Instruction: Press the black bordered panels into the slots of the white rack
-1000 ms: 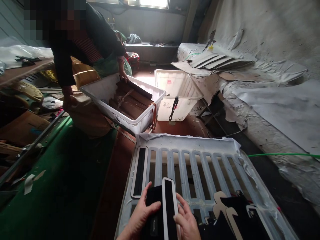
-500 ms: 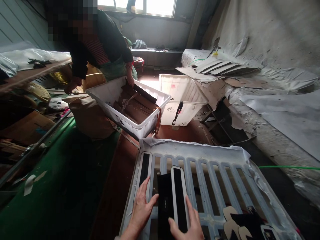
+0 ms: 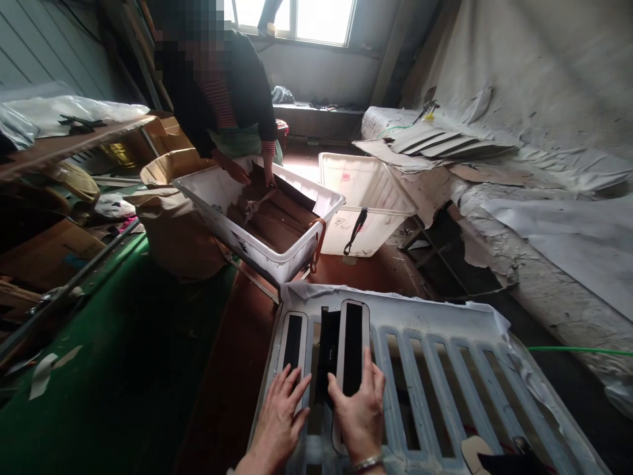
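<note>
Two long rounded panels with white rims and black centres lie on a pale slatted plastic rack (image 3: 420,313). My right hand (image 3: 361,412) grips the right panel (image 3: 353,343) across its width, thumb on the left edge and fingers along the right. With fingers spread, my left hand (image 3: 281,412) rests over the near end of the left panel (image 3: 293,340). Between the panels is a black strip (image 3: 328,340) with a small pale mark; it appears to adjoin the right panel. My right palm hides part of that panel's near end.
Beyond the rack, a co-worker (image 3: 222,99) reaches into a white tub (image 3: 277,254) of brown sheets. Another white tub (image 3: 366,181) stands behind it. A brown sack (image 3: 178,231) is at left. Cream and black pieces (image 3: 477,452) lie at lower right. Sheets (image 3: 435,142) cover the right bench.
The right panel and black strip have moved forward on the rack. My right hand has closed on that panel; my left hand has lowered over the left one. Both the co-worker's hands are now at the tub.
</note>
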Demonstrator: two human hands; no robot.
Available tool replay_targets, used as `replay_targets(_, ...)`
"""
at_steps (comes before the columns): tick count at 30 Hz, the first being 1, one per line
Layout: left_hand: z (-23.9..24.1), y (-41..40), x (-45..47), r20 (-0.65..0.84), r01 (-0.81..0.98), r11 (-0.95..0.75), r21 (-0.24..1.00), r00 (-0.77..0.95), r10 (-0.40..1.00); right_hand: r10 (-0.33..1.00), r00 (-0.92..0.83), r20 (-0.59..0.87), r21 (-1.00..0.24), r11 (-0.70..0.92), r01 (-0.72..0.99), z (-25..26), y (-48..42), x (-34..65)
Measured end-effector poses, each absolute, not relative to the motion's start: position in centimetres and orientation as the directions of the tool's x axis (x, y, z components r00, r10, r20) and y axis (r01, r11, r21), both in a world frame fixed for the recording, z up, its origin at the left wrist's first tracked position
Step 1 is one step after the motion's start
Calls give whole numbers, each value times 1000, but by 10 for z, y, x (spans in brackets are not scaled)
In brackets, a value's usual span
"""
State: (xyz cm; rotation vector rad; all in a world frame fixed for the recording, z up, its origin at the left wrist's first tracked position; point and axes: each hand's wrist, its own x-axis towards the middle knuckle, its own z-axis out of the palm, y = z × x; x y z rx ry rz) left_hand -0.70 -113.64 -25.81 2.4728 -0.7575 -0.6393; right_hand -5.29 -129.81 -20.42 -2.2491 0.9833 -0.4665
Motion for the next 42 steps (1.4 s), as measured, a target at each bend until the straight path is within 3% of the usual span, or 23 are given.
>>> replay_targets(8, -261, -1135, -5, -314, -411, -743, 528, 718, -621, -745, 665, -53, -541, -538, -646, -243, -1256, -68)
replay_targets(15, -265, -1131, 5, -265, -453, -715, 533, 713, -649, -804, 594, -27, -510, -500, -700, -254, -1266, -76)
replay_targets(28, -261, -1134, 21, -299, -492, -717, 493, 679, -671, -653, 747, -123, -546, -584, -601, -283, -1253, -36)
replay_targets(42, -261, -1137, 36, -214, -568, -669, 479, 664, -717, -611, 769, -188, -431, -653, -623, -281, -1250, -33)
